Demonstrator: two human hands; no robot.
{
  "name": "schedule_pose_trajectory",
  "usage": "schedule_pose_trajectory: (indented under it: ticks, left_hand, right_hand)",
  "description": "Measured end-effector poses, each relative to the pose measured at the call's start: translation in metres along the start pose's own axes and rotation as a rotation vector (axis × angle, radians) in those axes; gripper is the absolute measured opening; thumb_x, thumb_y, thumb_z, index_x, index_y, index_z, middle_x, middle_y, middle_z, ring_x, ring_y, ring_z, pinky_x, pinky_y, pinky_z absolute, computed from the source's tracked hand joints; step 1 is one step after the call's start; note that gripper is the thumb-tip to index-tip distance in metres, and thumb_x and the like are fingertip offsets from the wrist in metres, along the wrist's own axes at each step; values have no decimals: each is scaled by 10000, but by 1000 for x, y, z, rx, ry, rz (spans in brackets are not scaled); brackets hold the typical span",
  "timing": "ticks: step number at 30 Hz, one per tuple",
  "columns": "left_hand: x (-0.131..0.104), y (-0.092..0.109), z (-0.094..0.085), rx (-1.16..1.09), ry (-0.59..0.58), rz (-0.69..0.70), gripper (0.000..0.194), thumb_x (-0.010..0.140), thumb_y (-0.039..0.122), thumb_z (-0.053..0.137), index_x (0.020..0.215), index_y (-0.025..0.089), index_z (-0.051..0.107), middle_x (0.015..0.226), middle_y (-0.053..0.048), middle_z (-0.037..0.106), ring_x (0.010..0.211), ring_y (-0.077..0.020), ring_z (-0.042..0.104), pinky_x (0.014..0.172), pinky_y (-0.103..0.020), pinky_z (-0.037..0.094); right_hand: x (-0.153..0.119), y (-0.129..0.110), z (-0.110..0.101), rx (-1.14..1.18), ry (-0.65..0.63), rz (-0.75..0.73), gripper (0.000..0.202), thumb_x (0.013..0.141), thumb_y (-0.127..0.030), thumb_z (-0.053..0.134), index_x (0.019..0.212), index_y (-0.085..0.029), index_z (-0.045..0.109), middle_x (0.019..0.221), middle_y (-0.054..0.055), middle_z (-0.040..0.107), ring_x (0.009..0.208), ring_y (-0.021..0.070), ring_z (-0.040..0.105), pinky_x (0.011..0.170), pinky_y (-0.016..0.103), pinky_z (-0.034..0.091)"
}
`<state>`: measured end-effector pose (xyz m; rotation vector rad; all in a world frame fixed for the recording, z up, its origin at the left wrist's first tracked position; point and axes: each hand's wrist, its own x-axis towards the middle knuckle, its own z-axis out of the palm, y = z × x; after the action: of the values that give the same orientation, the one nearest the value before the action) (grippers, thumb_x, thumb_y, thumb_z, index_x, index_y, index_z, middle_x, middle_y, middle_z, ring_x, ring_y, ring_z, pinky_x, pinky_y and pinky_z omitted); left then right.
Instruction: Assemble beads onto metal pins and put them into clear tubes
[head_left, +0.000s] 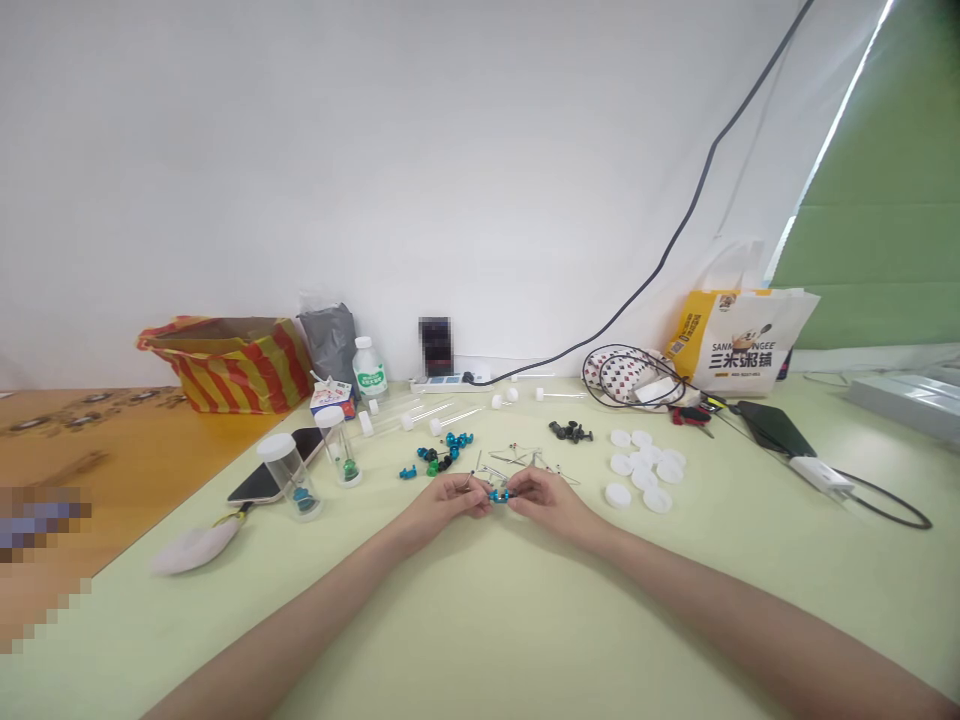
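A small shiny blue part [499, 496], its exact kind too small to make out, is pinched between the fingertips of both hands just above the table. My left hand [448, 503] grips its left end; a thin metal rod also shows by these fingers. My right hand [553, 503] has its fingers closed on the right end. Right behind the hands lie thin metal rods [516, 456] in a loose heap. To their left is a pile of small blue, green and black parts [448, 452]. Several black plastic pieces [571, 432] lie further back on the right.
White round caps [643, 466] lie to the right. On the left, two capped clear tubes [304, 490] [341, 455] stand upright beside a phone [259, 483]. Behind are lying tubes [457, 420], a bottle [369, 370], a striped bag [232, 365], a cable [705, 180] and a paper bag [742, 340].
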<state>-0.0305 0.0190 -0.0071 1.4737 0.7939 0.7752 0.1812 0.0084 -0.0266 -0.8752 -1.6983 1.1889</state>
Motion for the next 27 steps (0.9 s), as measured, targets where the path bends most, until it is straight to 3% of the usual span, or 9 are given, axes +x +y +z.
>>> schedule_pose_trajectory:
  ticks: [20, 27]
  left_hand:
    - [-1, 3, 1, 0, 8, -12, 243, 730, 368, 619, 728, 126, 640, 963, -90, 599, 778, -157, 578, 773, -296, 454]
    - [-1, 2, 0, 13, 11, -11, 269, 728, 392, 614, 741, 124, 639, 977, -97, 603, 780, -157, 576, 780, -292, 457]
  right_hand:
    - [2, 4, -2, -83, 23, -46, 222, 738, -386, 602, 743, -164, 610, 947, 61, 596, 848, 171, 572, 752, 299, 456]
    - [1, 2, -1, -40, 11, 1, 252, 722, -389, 620, 827, -161, 600, 915, 55, 610, 840, 165, 579, 770, 305, 462]
